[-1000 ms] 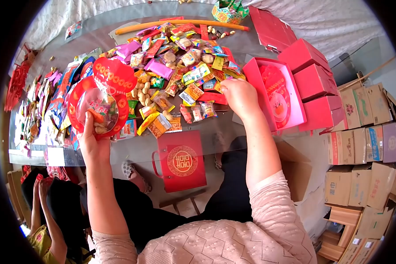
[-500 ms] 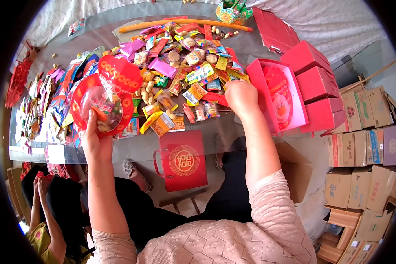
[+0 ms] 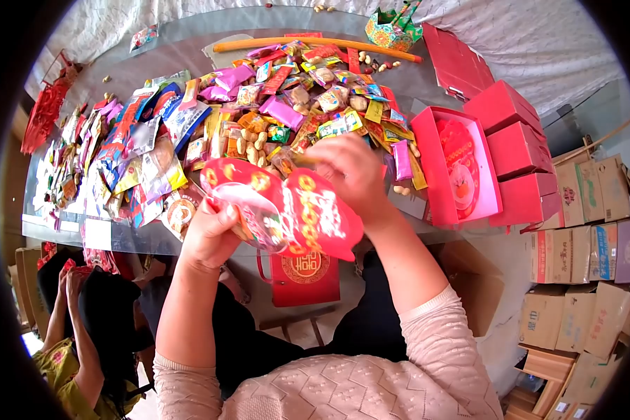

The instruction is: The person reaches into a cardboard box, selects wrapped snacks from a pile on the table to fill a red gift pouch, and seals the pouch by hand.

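A red candy bag [image 3: 315,213] with gold print and a clear window is in my left hand [image 3: 213,234], thumb and fingers closed on its left edge. Through the window some contents show. My right hand [image 3: 350,175] is just behind the bag's upper edge, over the near side of the candy pile, its fingers curled together. What it pinches is mostly hidden; a yellowish bit shows by the fingertips. The pile of wrapped candies [image 3: 283,112] with peanuts [image 3: 248,143] spreads behind both hands.
An open pink-red box [image 3: 493,189] holding red bags stands at right, beside several closed red boxes [image 3: 514,150]. A wooden stick [image 3: 315,43] lies behind the pile. A red gift box [image 3: 304,280] sits below the glass table edge. At left is another person's hands [image 3: 70,280].
My left hand has brought the red bag right and down, tilting it. My right hand has moved left from the pile's right side to the bag. The view has shifted slightly.
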`<state>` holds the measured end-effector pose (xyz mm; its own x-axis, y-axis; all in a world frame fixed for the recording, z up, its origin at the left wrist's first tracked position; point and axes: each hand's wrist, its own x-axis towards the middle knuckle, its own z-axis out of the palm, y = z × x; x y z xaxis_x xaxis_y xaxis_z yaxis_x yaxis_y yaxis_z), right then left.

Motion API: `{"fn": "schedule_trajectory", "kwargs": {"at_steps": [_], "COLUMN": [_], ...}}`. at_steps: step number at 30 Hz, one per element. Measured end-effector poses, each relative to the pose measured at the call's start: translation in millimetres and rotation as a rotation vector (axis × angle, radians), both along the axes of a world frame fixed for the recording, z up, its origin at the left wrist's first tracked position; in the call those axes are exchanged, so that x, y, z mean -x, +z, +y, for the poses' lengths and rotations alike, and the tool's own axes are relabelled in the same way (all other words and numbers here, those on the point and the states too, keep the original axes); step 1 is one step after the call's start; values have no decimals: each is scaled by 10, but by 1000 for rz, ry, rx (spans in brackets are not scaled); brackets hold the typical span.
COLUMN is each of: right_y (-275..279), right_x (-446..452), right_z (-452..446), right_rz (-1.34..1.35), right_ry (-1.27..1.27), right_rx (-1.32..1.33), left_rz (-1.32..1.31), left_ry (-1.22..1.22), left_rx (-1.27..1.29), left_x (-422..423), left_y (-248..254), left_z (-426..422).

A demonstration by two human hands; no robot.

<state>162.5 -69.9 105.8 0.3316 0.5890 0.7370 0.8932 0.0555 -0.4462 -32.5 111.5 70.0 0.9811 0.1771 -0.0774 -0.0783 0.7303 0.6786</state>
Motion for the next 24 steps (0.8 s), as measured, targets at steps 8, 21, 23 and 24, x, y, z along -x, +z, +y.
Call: {"fn": "schedule_trajectory", "kwargs": {"at_steps": [8, 21, 23, 24], "right_y": [-147, -98, -125, -94], "right_x": [176, 196, 175, 187], "right_z": [133, 88, 86, 64], "right_rz": [-67, 622, 769, 898], "right_ry": [195, 326, 419, 447], "right_rx": [59, 89, 80, 90], "left_rz": [68, 112, 115, 112], "left_ry": [1, -96, -101, -78], "left_rx": [-75, -204, -224, -216], "left_x": [-70, -30, -42, -51], "left_y": [53, 36, 48, 77], "left_z": [-105, -63, -79, -108]}}
